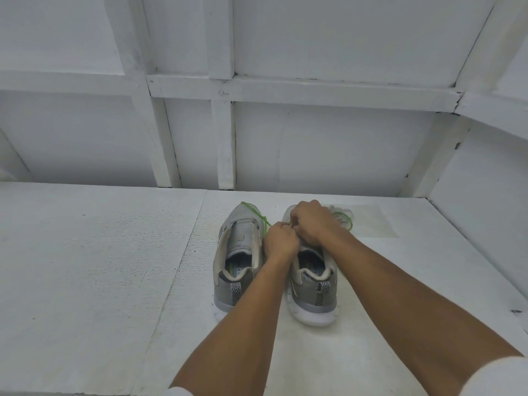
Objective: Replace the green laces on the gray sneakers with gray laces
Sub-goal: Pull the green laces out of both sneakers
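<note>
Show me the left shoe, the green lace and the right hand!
left shoe (242, 234): head view, on its gray tongue.
green lace (256, 212): head view, on the strand over the toe.
right hand (313, 221): head view, on its back.

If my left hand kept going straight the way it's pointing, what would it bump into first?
The right hand, just ahead of the left hand over the right-side sneaker; they look nearly touching.

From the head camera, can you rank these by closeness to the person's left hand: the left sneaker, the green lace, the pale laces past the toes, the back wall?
1. green lace: pinched between the left hand and right hand.
2. left sneaker: just to its left.
3. pale laces: past the right hand, on the right.
4. back wall: farthest, behind everything.
</note>
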Demonstrator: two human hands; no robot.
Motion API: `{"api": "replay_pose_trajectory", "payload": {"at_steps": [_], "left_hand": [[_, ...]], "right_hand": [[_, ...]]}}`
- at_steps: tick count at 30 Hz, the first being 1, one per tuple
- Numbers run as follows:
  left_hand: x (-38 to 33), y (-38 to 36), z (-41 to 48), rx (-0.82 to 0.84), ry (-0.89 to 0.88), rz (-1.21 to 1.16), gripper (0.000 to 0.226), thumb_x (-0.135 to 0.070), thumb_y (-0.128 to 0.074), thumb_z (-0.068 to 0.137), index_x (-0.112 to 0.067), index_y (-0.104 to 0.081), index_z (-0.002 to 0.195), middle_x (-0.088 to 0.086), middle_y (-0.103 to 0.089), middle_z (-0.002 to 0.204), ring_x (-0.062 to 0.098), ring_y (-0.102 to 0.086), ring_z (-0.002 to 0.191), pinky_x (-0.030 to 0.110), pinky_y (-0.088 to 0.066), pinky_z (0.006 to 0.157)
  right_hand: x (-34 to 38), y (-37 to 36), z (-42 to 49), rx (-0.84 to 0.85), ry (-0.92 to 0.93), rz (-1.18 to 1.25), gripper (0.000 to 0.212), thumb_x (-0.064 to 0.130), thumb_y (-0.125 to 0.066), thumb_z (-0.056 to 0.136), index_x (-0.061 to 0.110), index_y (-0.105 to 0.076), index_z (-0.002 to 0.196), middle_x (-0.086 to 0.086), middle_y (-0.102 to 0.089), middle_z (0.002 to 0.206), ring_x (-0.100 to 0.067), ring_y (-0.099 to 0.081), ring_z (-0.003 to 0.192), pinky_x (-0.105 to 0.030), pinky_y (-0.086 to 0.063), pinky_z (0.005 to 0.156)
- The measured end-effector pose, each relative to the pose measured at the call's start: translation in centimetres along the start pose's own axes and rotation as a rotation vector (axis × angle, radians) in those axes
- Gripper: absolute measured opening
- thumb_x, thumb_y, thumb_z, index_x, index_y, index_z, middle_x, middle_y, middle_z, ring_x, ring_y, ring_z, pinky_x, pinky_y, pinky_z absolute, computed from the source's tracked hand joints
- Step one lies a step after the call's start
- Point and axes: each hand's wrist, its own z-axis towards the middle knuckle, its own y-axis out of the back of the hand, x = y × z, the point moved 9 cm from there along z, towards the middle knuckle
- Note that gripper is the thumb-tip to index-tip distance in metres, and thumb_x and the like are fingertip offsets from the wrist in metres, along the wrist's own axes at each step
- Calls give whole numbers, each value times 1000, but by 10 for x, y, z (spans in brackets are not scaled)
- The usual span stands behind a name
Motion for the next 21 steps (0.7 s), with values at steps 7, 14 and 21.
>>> {"api": "replay_pose_trajectory", "payload": {"at_steps": [7,14,21], "left_hand": [[5,-1,2,-8,32,-67,37,-13,-33,101,-4,-63,121,17,-62,127,33,-54,118,29,-40,93],[5,-4,2,-13,33,-27,38,-16,-32,101,-4,-64,118,15,-63,123,33,-56,114,30,-41,91],[5,-3,2,-14,30,-35,37,-16,-33,98,-5,-67,110,18,-66,114,35,-58,107,33,-44,86]], "right_hand": [[-38,39,-3,-137,-211,-161,24,17,-50,86,11,-61,106,-7,-60,112,-30,-52,107,-38,-41,86],[-47,30,1,-9,-166,105,26,19,-54,88,14,-57,114,-7,-53,124,-29,-50,113,-39,-44,92],[2,1,1,65,11,-75,17,24,-58,89,26,-68,103,2,-57,121,-24,-47,117,-38,-38,91]]}}
